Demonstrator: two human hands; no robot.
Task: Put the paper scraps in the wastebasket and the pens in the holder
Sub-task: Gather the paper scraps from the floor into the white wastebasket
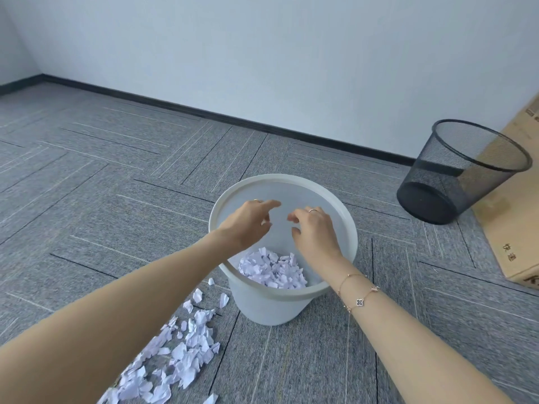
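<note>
A white plastic wastebasket (262, 304) stands upright on the grey carpet in the middle of the view. A heap of white paper scraps (272, 271) lies at its bottom. More paper scraps (178, 354) are strewn on the carpet to its lower left. My left hand (248, 221) and my right hand (316, 231) both hover over the basket's mouth, fingers spread and loosely curled, with nothing visible in them. No pens or holder are in view.
A black wire-mesh basket (458, 173) leans tilted at the right against a cardboard box (522, 205). A white wall with a dark baseboard (204, 112) runs across the back. Grey carpet (102, 185) stretches to the left.
</note>
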